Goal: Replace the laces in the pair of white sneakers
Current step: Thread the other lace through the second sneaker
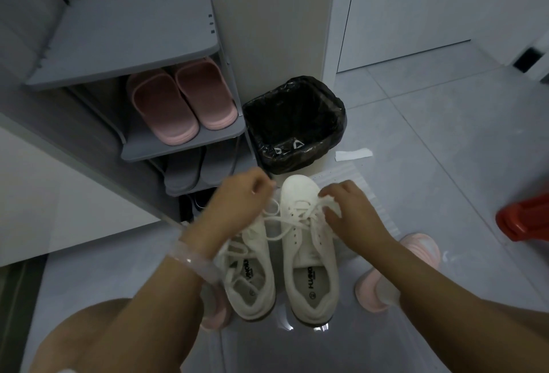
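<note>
Two white sneakers stand side by side on the grey floor, toes pointing away from me. The right sneaker (pixel 306 242) has a white lace (pixel 297 213) threaded loosely through its upper eyelets. My left hand (pixel 237 200) pinches one end of that lace up and to the left. At the sneaker's top eyelets, my right hand (pixel 350 212) pinches the lace with curled fingers. The left sneaker (pixel 252 277) lies partly under my left wrist, its own lace loose over the tongue.
A bin with a black liner (pixel 294 123) stands just beyond the sneakers. A grey shoe rack (pixel 133 46) at the left holds pink slippers (pixel 181 102). A white paper strip (pixel 353 154) lies on the floor, with a red object (pixel 523 218) at the right edge.
</note>
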Motion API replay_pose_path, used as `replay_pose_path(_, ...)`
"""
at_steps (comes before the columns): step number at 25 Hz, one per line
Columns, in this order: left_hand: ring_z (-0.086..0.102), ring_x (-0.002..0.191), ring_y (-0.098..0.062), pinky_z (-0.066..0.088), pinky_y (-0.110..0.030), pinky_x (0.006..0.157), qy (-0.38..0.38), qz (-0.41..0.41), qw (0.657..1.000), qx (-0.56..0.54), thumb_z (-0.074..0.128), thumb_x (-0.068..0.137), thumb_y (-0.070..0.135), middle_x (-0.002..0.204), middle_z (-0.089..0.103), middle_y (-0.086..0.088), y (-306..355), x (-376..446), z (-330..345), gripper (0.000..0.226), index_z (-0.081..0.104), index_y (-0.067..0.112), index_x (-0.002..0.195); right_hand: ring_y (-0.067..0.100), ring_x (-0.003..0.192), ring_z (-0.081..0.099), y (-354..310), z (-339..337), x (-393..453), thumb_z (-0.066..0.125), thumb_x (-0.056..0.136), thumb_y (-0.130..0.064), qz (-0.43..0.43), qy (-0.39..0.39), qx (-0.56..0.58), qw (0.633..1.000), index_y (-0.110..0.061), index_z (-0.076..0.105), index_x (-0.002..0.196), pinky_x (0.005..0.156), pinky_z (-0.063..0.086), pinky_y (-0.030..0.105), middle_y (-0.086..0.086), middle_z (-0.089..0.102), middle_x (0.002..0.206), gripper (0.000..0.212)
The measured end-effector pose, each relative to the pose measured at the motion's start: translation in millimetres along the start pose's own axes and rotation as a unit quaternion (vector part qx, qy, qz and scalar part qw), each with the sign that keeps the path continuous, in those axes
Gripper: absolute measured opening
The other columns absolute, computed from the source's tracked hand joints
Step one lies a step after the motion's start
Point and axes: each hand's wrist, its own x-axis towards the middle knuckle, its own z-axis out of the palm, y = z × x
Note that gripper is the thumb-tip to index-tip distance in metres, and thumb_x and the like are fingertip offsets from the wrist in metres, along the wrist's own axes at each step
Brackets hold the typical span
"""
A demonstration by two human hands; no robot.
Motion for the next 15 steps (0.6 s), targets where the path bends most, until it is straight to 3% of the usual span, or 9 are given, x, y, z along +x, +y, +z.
replay_pose_path(3,0.054,0.099,-0.017,0.044,-0.032,0.082,-0.093,0.083,0.978,0.168,0.047,0.092,0.034,0.109,0.055,0.000,0.0,-10.2,40.4,0.024,0.057,0.020,0.108,0.024,0.127,0.035,8.6,1.4,9.1,0.053,0.090,-0.019,0.009,-0.055,-0.121,0.991,-0.019,0.046,0.132,0.101,0.035,0.034,0.005,0.037,0.140,0.043)
replay_pose_path(5,0.052,0.105,-0.021,0.043,-0.034,0.083,-0.093,0.105,0.966,0.218,0.044,0.093,0.033,0.114,0.053,-0.003,-0.1,-13.3,55.0,0.027,0.052,0.018,0.114,0.022,0.116,0.044,10.6,7.5,11.5,0.052,0.091,-0.022,0.033,-0.096,-0.155,0.983,-0.015,0.057,0.115,0.093,0.040,0.033,0.007,0.048,0.128,0.026)
replay_pose_path(6,0.053,0.104,-0.023,0.043,-0.034,0.081,-0.089,0.107,0.964,0.226,0.042,0.094,0.032,0.114,0.053,-0.004,-0.8,-13.3,58.9,0.027,0.050,0.016,0.113,0.021,0.104,0.050,9.3,7.8,11.9,0.051,0.091,-0.021,0.051,-0.099,-0.113,0.987,-0.013,0.060,0.103,0.085,0.043,0.030,0.006,0.055,0.115,0.017)
replay_pose_path(8,0.055,0.098,-0.025,0.042,-0.034,0.076,-0.084,0.105,0.967,0.216,0.040,0.094,0.030,0.109,0.056,-0.007,-1.8,-12.4,63.0,0.025,0.049,0.013,0.110,0.018,0.085,0.054,3.7,-0.1,13.2,0.050,0.091,-0.015,0.144,-0.091,0.096,0.981,-0.010,0.057,0.088,0.071,0.044,0.025,0.004,0.058,0.089,0.009)
replay_pose_path(9,0.056,0.095,-0.026,0.042,-0.035,0.075,-0.083,0.105,0.969,0.206,0.040,0.095,0.030,0.105,0.058,-0.009,-2.8,-11.0,64.3,0.024,0.050,0.012,0.107,0.017,0.077,0.055,1.2,-7.0,14.4,0.049,0.092,-0.011,0.198,-0.084,0.228,0.950,-0.009,0.056,0.085,0.069,0.045,0.024,0.004,0.058,0.080,0.010)
replay_pose_path(11,0.058,0.092,-0.025,0.043,-0.034,0.074,-0.085,0.106,0.972,0.190,0.043,0.094,0.029,0.099,0.062,-0.009,-5.0,-7.7,63.1,0.022,0.054,0.011,0.101,0.013,0.057,0.051,-3.7,-25.7,15.3,0.048,0.093,-0.008,0.264,-0.063,0.449,0.852,-0.009,0.055,0.085,0.062,0.049,0.024,0.005,0.053,0.067,0.011)
replay_pose_path(13,0.058,0.093,-0.023,0.043,-0.033,0.075,-0.088,0.104,0.974,0.180,0.047,0.093,0.029,0.097,0.064,-0.007,-9.5,-3.8,61.2,0.019,0.058,0.013,0.098,0.006,0.036,0.038,-7.0,-43.5,16.8,0.049,0.094,-0.008,0.283,-0.033,0.572,0.769,-0.010,0.054,0.084,0.046,0.046,0.019,0.005,0.048,0.062,0.012)
replay_pose_path(15,0.057,0.094,-0.022,0.044,-0.034,0.077,-0.093,0.096,0.976,0.172,0.049,0.092,0.028,0.098,0.064,-0.006,-13.8,-1.4,60.4,0.018,0.059,0.015,0.096,0.003,0.028,0.030,-8.4,-57.4,17.9,0.051,0.093,-0.010,0.290,-0.011,0.636,0.715,-0.010,0.056,0.084,0.039,0.042,0.015,0.005,0.050,0.059,0.011)
